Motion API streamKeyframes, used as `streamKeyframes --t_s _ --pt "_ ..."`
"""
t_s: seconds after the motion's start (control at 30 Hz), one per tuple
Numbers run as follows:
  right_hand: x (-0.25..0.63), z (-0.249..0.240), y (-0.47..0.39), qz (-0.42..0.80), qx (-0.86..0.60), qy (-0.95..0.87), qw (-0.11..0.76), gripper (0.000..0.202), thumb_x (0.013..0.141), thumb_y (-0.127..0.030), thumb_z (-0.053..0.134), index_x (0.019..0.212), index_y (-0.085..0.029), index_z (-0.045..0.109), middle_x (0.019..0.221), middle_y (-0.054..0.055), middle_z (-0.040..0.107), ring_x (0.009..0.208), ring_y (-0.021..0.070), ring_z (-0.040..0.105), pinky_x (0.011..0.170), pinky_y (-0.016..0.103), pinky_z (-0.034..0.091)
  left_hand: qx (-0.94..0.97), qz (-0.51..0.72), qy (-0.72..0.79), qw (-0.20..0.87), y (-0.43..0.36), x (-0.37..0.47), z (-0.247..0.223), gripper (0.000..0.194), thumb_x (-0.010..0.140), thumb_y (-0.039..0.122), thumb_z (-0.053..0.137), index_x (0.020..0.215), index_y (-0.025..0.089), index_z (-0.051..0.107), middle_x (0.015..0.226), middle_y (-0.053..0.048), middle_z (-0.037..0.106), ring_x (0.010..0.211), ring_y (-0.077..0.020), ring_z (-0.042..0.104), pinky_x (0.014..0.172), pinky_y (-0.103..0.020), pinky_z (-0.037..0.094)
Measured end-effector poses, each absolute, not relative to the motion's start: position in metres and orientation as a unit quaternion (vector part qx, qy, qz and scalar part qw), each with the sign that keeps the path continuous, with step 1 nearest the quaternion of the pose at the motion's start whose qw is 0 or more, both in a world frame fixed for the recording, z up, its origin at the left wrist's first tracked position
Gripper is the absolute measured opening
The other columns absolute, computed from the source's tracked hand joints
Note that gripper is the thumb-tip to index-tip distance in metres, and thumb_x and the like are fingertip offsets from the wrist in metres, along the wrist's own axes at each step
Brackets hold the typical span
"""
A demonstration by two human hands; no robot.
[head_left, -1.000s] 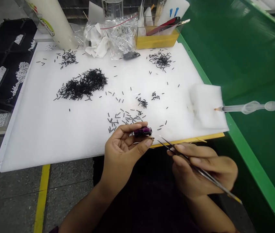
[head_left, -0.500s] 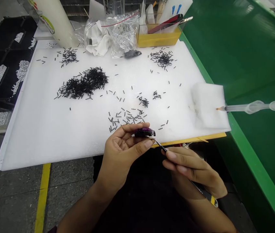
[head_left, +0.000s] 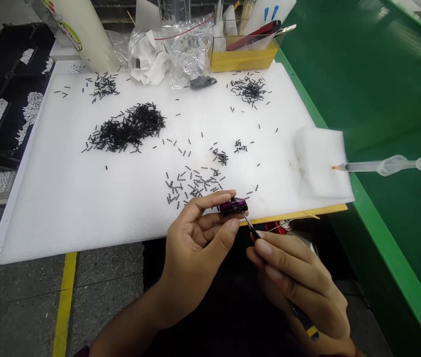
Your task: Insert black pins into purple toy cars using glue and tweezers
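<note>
My left hand [head_left: 205, 238] is closed on a small glossy purple and black piece, shaped like a toy car [head_left: 234, 206], with the fingers behind it and the thumb below. Pinched in my right hand [head_left: 299, 277] are dark tweezers [head_left: 250, 227] with a bright metal tip. The tip meets the lower edge of the purple piece near its right end; whether it grips anything there is too small to tell. Just beyond my left hand, many tiny black strips [head_left: 195, 183] lie scattered on the white foam sheet [head_left: 84, 213].
A large pile of black strips [head_left: 129, 129] lies left of centre, with a smaller pile [head_left: 251, 90] at the back right. A syringe [head_left: 385, 165] rests on a white foam block [head_left: 322, 163]. Plastic bags [head_left: 190, 54] and a yellow tool box [head_left: 243, 59] stand behind.
My left hand has moved slightly right and turned the purple piece, so more of its side shows. The tweezers have become steeper, and my right hand has shifted a little lower.
</note>
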State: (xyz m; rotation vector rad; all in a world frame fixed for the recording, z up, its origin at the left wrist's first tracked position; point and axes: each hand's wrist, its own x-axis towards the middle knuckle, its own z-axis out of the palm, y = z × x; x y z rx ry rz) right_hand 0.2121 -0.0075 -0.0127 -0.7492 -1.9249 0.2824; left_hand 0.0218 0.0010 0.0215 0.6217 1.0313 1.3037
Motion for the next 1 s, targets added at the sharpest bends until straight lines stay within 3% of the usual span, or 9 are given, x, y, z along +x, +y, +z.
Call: streamKeyframes --t_s 0.37,0.6,0.73,1.0 --pt "0.212 -0.018 -0.007 0.100 -0.318 -0.800 0.499 0.039 0.084 0.009 0.081 0.114 -0.017 0.077 0.131 0.003 0.082 0.114 0.0237 0.083 0.081 0.033 0.078 0.294 0.571 0.451 0.620 0.002 0.023 0.018 0.021 0.095 0.022 0.088 0.114 0.025 0.081 0.129 -0.001 0.084 0.103 -0.0166 0.085 0.091 -0.020 0.070" --pt "0.207 -0.021 -0.014 0.123 -0.328 -0.782 0.515 0.058 0.082 0.012 0.082 0.131 -0.019 0.074 0.128 0.005 0.084 0.112 0.0260 0.084 0.082 0.038 0.078 0.319 0.578 0.469 0.587 0.001 0.025 0.014 0.013 0.099 0.027 0.085 0.112 0.026 0.081 0.124 0.000 0.085 0.098 -0.0149 0.085 0.088 -0.020 0.070" --pt "0.201 -0.022 -0.018 0.131 -0.355 -0.759 0.530 0.055 0.081 0.016 0.079 0.124 -0.018 0.076 0.130 0.003 0.083 0.115 0.0238 0.083 0.088 0.038 0.077 0.332 0.577 0.475 0.575 0.000 0.024 0.014 0.012 0.100 0.028 0.083 0.112 0.026 0.081 0.124 0.000 0.085 0.098 -0.0149 0.085 0.088 -0.020 0.070" --pt "0.195 -0.039 -0.007 0.128 -0.339 -0.720 0.592 0.046 0.085 0.006 0.084 0.118 -0.023 0.074 0.119 0.003 0.086 0.107 0.0268 0.085 0.082 0.041 0.078 0.350 0.580 0.480 0.558 0.001 0.024 0.012 0.011 0.102 0.028 0.081 0.113 0.025 0.080 0.123 0.000 0.085 0.099 -0.0144 0.085 0.088 -0.020 0.070"
